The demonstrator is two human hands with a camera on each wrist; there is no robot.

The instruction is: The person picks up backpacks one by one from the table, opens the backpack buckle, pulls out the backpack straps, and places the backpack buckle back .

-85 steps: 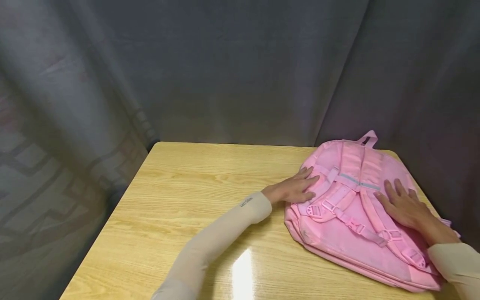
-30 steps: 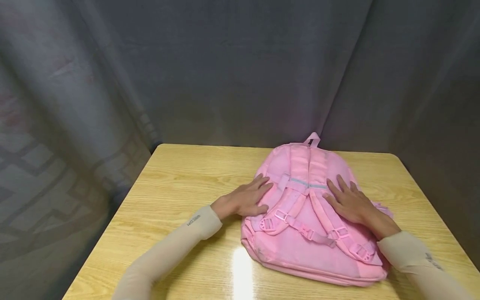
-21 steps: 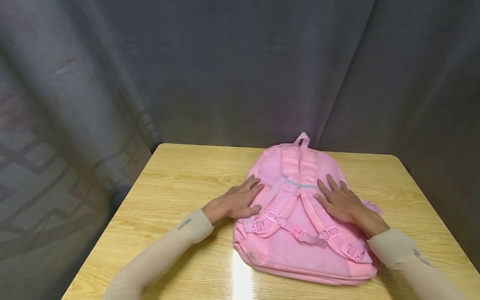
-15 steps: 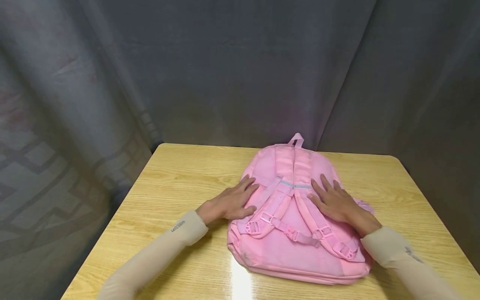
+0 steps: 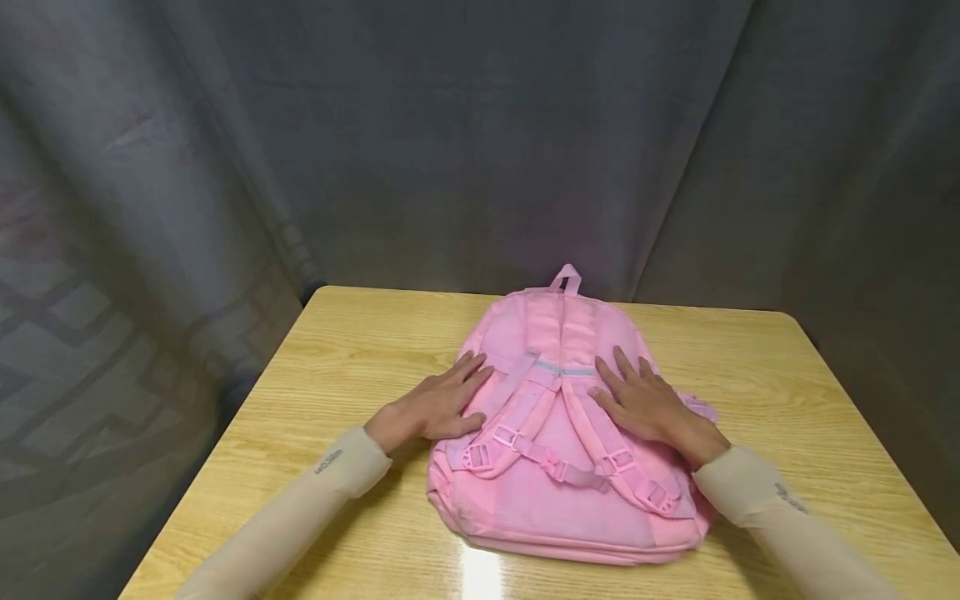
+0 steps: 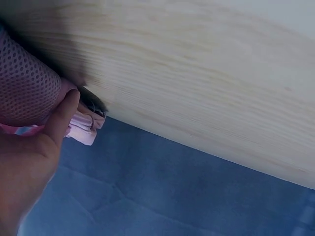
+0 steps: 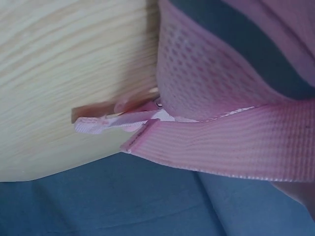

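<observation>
A pink backpack (image 5: 558, 508) lies on the wooden table with its strap side up and its top loop pointing to the back. My left hand (image 5: 435, 404) rests on its left side, fingers spread and extended. On the right side, my right hand (image 5: 641, 404) lies flat beside a shoulder strap, fingers also spread. Between the hands, a chest strap with a buckle (image 5: 555, 467) crosses the bag. In the left wrist view, my left hand (image 6: 32, 162) touches the bag's edge by a mesh panel (image 6: 24, 83). The right wrist view shows another mesh panel (image 7: 211, 64) and pink webbing.
The wooden table (image 5: 360, 350) extends to both sides of the bag. A dark grey curtain (image 5: 480, 150) hangs right behind its far edge, and a patterned curtain (image 5: 112, 333) hangs at the left. Light glares off the table's front.
The backpack has slid left from the table's right side to near its middle and turned a little straighter. Both hands have moved left with it, staying on its two sides.
</observation>
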